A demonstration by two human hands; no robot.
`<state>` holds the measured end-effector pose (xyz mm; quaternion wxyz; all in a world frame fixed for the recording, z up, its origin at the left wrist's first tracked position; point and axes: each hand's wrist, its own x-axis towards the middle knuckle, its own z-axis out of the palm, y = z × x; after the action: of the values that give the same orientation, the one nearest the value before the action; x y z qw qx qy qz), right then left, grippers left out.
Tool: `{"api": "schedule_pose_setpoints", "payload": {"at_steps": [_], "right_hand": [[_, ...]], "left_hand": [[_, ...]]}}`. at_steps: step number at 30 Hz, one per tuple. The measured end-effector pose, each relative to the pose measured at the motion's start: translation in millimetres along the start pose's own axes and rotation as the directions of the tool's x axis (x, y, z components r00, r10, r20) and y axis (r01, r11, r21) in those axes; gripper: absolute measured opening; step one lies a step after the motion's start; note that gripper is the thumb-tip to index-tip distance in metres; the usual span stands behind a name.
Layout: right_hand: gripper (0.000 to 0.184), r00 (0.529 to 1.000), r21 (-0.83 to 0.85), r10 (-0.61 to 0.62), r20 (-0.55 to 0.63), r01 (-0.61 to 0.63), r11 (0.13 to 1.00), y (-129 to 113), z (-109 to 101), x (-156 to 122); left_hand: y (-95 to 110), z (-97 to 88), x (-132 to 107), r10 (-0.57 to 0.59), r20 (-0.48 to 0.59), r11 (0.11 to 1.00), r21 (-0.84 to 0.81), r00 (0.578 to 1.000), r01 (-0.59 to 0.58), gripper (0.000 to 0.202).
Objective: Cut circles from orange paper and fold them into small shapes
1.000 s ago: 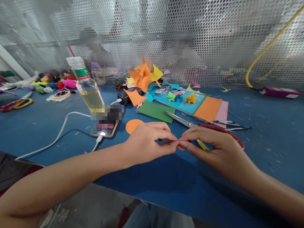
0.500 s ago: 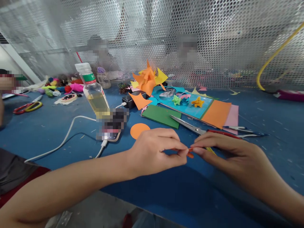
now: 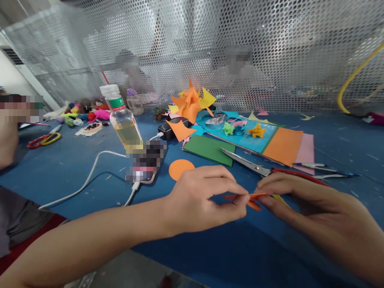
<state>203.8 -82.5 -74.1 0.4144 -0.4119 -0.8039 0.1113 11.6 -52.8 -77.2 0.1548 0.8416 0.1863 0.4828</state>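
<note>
Hands are drawing apart: more orange strip (image 3: 255, 196) is showing between them. Left hand (image 3: 204, 200) and right hand (image 3: 312, 204) grips are both pinching its ends above the bench (image 3: 60, 172).

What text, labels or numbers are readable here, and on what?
Nothing reads clearly.
Bottle green label: white marks, too blurred.
Phone screen: blurred out, unreadable.
White disc at far left: dark marks, too small.
No print seen on the orange strip pinched between left hand and right hand.
</note>
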Motion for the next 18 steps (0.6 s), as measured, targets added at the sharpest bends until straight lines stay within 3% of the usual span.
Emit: {"api": "schedule_pose_setpoints", "payload": {"at_steps": [7,10,14,18], "right_hand": [[0.009,0.970,-0.277,-0.244,0.002,0.235,0.932,1.8,0.2,-4.8],[0.007,0.947,-0.323,-0.319,0.040,0.314,0.893,1.3,-2.3,-6.4],[0.011,0.937,-0.315,-0.342,0.068,0.345,0.884,2.6,-2.0,-9.5],[0.020,0.936,-0.349,-0.351,0.014,0.334,0.876,3.8,3.3,-10.9]], "left_hand": [[2.6,0.4,-1.9,0.132,0.052,0.962,0.235,0.990,-0.140,0.011],[4.2,-0.4,-2.2,0.126,0.066,0.946,0.294,0.990,-0.140,0.010],[4.7,-1.1,-2.0,0.100,0.091,0.941,0.314,0.991,-0.124,0.010],[4.2,0.1,-2.3,0.060,0.106,0.952,0.292,0.993,-0.089,0.008]]}}
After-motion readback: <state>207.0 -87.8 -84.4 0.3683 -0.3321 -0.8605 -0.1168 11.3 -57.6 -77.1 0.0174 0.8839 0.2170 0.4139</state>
